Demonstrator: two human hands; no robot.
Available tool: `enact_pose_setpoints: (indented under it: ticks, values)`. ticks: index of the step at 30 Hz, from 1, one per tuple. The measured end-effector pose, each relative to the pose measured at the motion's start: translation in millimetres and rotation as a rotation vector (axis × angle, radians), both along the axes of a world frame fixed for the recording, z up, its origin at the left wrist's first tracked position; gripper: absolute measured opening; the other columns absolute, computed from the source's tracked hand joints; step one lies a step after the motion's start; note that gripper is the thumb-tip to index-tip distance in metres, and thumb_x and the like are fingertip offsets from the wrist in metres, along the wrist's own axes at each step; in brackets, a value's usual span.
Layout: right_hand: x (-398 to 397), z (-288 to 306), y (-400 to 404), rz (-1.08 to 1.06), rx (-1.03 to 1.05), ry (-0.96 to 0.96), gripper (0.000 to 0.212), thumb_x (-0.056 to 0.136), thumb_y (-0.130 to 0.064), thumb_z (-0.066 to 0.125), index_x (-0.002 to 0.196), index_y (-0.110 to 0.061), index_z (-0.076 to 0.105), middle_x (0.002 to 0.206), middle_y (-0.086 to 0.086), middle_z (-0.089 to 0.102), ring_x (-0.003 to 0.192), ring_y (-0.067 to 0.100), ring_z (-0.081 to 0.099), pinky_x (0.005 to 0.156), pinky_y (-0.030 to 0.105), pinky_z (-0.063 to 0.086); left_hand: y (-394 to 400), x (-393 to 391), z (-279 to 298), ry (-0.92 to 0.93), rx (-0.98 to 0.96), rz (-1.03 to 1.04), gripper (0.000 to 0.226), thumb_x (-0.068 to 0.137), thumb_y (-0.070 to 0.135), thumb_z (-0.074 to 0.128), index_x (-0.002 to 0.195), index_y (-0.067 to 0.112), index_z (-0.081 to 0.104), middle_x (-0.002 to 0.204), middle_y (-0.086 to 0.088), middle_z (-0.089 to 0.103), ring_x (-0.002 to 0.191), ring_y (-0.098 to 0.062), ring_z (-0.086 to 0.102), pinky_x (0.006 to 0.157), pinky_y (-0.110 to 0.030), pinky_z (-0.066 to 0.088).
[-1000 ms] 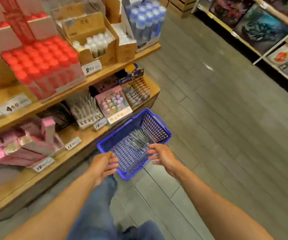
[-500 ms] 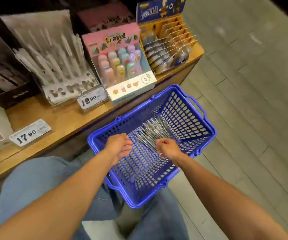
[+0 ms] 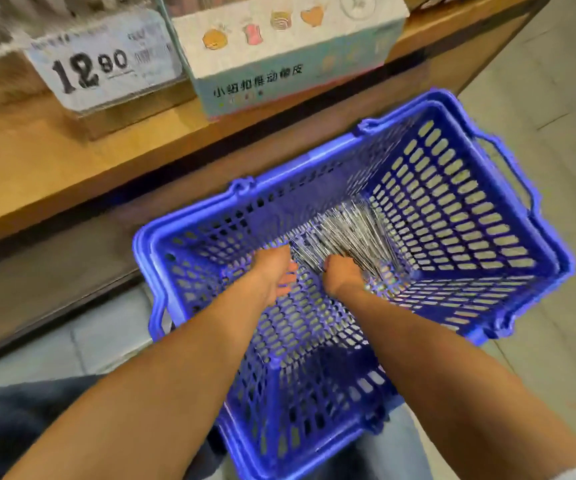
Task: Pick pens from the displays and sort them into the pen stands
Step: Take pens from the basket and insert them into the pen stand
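At the far left a wooden shelf (image 3: 72, 168) runs across the view, its top a smooth, warm-toned board with a dark gap beneath its front edge. On it stands a slanted clear price holder (image 3: 106, 60) with a white card reading 12.90. Just right of that sits a pale cardboard display box (image 3: 290, 50), rectangular, printed with small cartoon pictures and a line of characters on its front face.

Below the shelf, on the grey floor, sits a blue plastic basket (image 3: 459, 216) — a rigid rectangular tub whose walls and base are pierced by rows of oval slots, with a thick rolled rim and a handle folded down on its far side.

The left hand (image 3: 274, 273) reaches into the basket with its fingers loosely spread and relaxed, holding nothing; its fingertips lie just beside the pens. The pens (image 3: 349, 230) lie on the basket floor toward the far wall — a loose sheaf of thin, straight, silvery sticks fanned out like spokes, blurred so no detail shows. The right hand (image 3: 343, 273) is curled into a fist over the near end of that sheaf, gripping a bunch of them.
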State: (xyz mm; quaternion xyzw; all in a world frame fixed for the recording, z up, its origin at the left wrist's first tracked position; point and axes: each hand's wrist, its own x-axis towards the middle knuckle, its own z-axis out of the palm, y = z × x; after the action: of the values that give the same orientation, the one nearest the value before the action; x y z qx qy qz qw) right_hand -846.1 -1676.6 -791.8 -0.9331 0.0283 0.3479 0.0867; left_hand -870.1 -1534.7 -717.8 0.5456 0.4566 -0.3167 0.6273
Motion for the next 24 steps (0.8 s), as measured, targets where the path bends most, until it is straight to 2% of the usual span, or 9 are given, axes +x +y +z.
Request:
enact_pose_setpoints:
  ticks: [2, 5, 6, 8, 11, 14, 18, 21, 24]
  values:
    - [-0.2, -7.3, 3.8, 0.065, -0.052, -0.031, 0.022, 0.092, -0.013, 0.055, 0.109, -0.003, 0.063, 0.113, 0.021, 0.067, 0.107, 0.038, 0.063, 0.086, 0.041, 0.051, -2.3, -2.5, -11.9, 0.026, -0.004, 0.005, 0.023, 0.104, 0.030, 0.040, 0.089, 0.017, 0.052, 0.083, 0.000, 0.056, 0.073, -0.017, 0.054, 0.068, -0.029, 0.041]
    - [2.8, -11.2, 7.6, 0.112, -0.100, -0.037, 0.018, 0.092, -0.012, 0.057, 0.105, -0.004, 0.066, 0.112, 0.017, 0.067, 0.105, 0.037, 0.064, 0.080, 0.039, 0.052, -3.0, -4.8, -22.2, 0.041, 0.014, 0.027, 0.023, 0.104, 0.032, 0.041, 0.105, 0.014, 0.055, 0.085, 0.000, 0.058, 0.085, -0.021, 0.057, 0.079, -0.033, 0.043]
    - [4.4, -10.4, 9.0, 0.123, -0.112, -0.028, 0.019, 0.092, -0.014, 0.059, 0.107, -0.005, 0.066, 0.113, 0.016, 0.067, 0.106, 0.036, 0.063, 0.081, 0.039, 0.052, -2.8, -5.0, -23.8, 0.041, 0.016, 0.039, 0.024, 0.103, 0.032, 0.041, 0.110, 0.014, 0.055, 0.085, 0.000, 0.058, 0.083, -0.020, 0.058, 0.079, -0.033, 0.043]
    - [8.8, -10.2, 9.7, 0.118, -0.116, 0.002, 0.025, 0.093, -0.022, 0.061, 0.111, -0.006, 0.063, 0.116, 0.015, 0.066, 0.108, 0.035, 0.063, 0.080, 0.038, 0.051, -1.2, -4.1, -25.3, 0.033, 0.022, 0.068, 0.028, 0.103, 0.030, 0.042, 0.119, 0.011, 0.056, 0.086, 0.000, 0.059, 0.075, -0.016, 0.057, 0.078, -0.033, 0.043]
    - [12.7, -12.3, 9.2, 0.148, -0.101, 0.054, 0.035, 0.093, -0.037, 0.061, 0.108, -0.005, 0.060, 0.110, 0.013, 0.066, 0.101, 0.032, 0.064, 0.071, 0.035, 0.047, 0.7, -2.2, -27.7, 0.029, 0.052, 0.100, 0.032, 0.103, 0.027, 0.044, 0.126, 0.008, 0.057, 0.090, -0.001, 0.063, 0.077, -0.015, 0.059, 0.077, -0.036, 0.047]
    - [12.5, -15.4, 9.8, 0.225, -0.081, 0.132, 0.036, 0.095, -0.039, 0.056, 0.109, -0.006, 0.059, 0.113, 0.014, 0.064, 0.101, 0.032, 0.063, 0.075, 0.034, 0.046, -0.7, -2.2, -30.7, 0.021, 0.051, 0.122, 0.033, 0.103, 0.027, 0.045, 0.128, 0.008, 0.057, 0.092, -0.001, 0.064, 0.080, -0.017, 0.060, 0.074, -0.035, 0.047]
    - [12.7, -4.6, 9.1, 0.302, -0.020, 0.183, 0.037, 0.100, -0.032, 0.044, 0.119, 0.000, 0.052, 0.121, 0.020, 0.059, 0.107, 0.035, 0.060, 0.080, 0.034, 0.047, -3.0, -2.7, -35.7, 0.019, 0.053, 0.164, 0.030, 0.103, 0.027, 0.045, 0.123, 0.008, 0.058, 0.092, -0.002, 0.063, 0.085, -0.019, 0.060, 0.074, -0.035, 0.047]
    - [14.2, 14.9, 8.6, 0.246, 0.213, 0.170, 0.034, 0.101, -0.027, 0.043, 0.113, 0.003, 0.051, 0.104, 0.021, 0.066, 0.097, 0.033, 0.064, 0.073, 0.031, 0.046, -2.2, -1.1, -39.6, 0.004, 0.074, 0.207, 0.023, 0.103, 0.030, 0.047, 0.110, 0.011, 0.058, 0.092, -0.002, 0.061, 0.087, -0.020, 0.059, 0.077, -0.036, 0.047]
    - [5.2, 34.6, 14.9, 0.246, 0.438, 0.280, 0.024, 0.100, -0.024, 0.046, 0.097, -0.002, 0.056, 0.072, 0.012, 0.069, 0.063, 0.018, 0.067, 0.057, 0.023, 0.043, -2.2, 2.7, -43.1, -0.022, 0.048, 0.231, 0.022, 0.100, 0.039, 0.053, 0.102, 0.017, 0.054, 0.093, 0.000, 0.060, 0.094, -0.023, 0.059, 0.079, -0.037, 0.047]
